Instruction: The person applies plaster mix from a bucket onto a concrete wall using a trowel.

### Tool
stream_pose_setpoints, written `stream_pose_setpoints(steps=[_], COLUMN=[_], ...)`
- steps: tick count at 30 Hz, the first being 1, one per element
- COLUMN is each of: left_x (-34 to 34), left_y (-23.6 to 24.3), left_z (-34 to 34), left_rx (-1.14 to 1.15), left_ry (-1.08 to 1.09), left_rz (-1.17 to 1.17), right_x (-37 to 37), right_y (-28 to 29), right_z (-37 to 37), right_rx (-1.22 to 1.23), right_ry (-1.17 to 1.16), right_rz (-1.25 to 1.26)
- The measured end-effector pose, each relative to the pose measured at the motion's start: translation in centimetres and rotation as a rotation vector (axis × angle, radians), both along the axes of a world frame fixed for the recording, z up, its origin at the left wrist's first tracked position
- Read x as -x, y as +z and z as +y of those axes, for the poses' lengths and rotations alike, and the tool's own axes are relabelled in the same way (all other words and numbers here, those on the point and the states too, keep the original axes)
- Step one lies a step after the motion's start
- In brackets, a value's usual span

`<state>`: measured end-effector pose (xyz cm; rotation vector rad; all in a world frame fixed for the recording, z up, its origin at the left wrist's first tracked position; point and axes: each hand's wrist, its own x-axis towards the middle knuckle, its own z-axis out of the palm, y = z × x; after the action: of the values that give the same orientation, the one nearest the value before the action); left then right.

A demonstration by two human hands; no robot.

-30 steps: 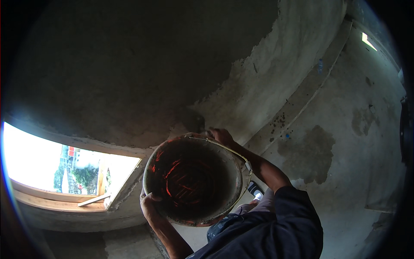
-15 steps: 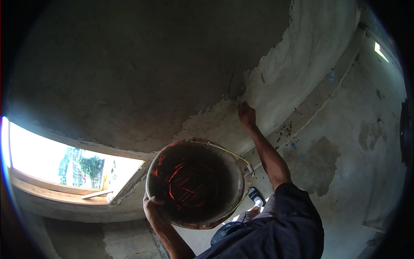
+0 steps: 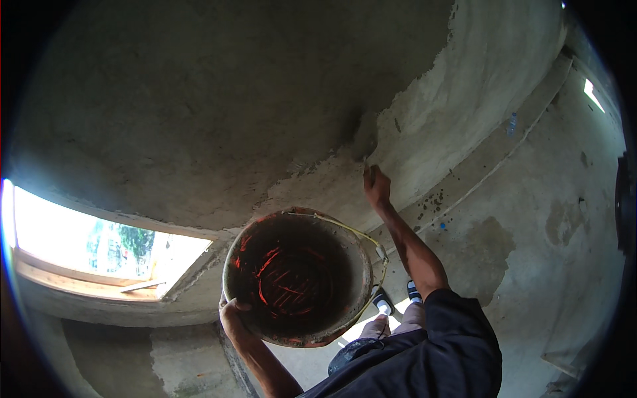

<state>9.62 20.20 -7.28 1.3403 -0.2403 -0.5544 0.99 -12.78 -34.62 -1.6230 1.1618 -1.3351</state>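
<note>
Item, nearest: my navy sleeve [image 3: 464, 325], short, at the lower edge. Item: one round bucket [image 3: 353, 278], mouth towards me, held below the wall; grey residue inside, red-orange streaks showing through, no heap of material that I can make out; yellowish bail handle [image 3: 352, 230] lying along its right rim. Item: my left hand [image 3: 234, 318], on the bucket's left rim, thumb over the edge, the other fingers hidden beneath; grip unchanged across the last second. Item: my right hand [image 3: 377, 187], a second ago at the bucket's far rim, now lifted clear and up at the wall; fingers curled tight, apparently round the handle of a dark trowel-like tool [image 3: 363, 138], blurred, exact kind uncertain. Item: the dark, damp-looking coat [image 3: 219, 86] on the wall, its ragged border beside the tool; paler bare surface [image 3: 478, 99] to the right. Significance, in my judgement: the work has passed from bucket to wall, at the coat's edge, with the bucket kept close as a supply or catch. Item: wooden window frame [image 3: 79, 273], left, bright beyond. Item: two dark sandals [image 3: 383, 302], both now visible, over white socks. Item, farthest: clear bottle [image 3: 512, 124], by the wall's foot, right.
</note>
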Motion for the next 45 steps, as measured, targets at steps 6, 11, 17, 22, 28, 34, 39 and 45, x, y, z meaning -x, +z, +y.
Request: stream_pose_setpoints(steps=[6, 11, 17, 22, 28, 34, 39, 45], left_x=[0.2, -0.1, 0.7, 0.6, 1.1, 0.5, 1.1, 1.6], left_y=[-0.4, -0.5, -0.2, -0.2, -0.2, -1.0, -1.0, -0.9], left_z=[-0.2, 0.5, -0.3, 0.6, 0.7, 1.3, 0.5, 0.8], left_rx=[-0.069, -0.109, -0.085, -0.139, -0.101, -0.109, -0.148, -0.176], left_ry=[0.016, 0.086, 0.139, 0.13, 0.147, 0.154, 0.208, 0.216], left_rz=[0.001, -0.028, -0.018, -0.012, -0.009, 0.011, 0.038, 0.065], right_x=[-5.0, -2.9, -0.3, -2.5, -6.3, -2.2, 1.2, -0.3], right_y=[-4.4, -6.5, -2.5, 0.7, -6.9, -6.5, -3.2, -2.9], right_z=[1.8, 8.0, 0.4, -3.7, 4.5, 5.0, -4.6, -7.3], right_rx=[0.24, 0.179, 0.143, 0.124, 0.3, 0.284, 0.255, 0.115], right_ry=[0.212, 0.566, 0.137, 0.064, 0.785, 0.591, 0.045, 0.157], right_rz=[0.24, 0.435, 0.221, 0.125, 0.414, 0.457, 0.235, 0.19])
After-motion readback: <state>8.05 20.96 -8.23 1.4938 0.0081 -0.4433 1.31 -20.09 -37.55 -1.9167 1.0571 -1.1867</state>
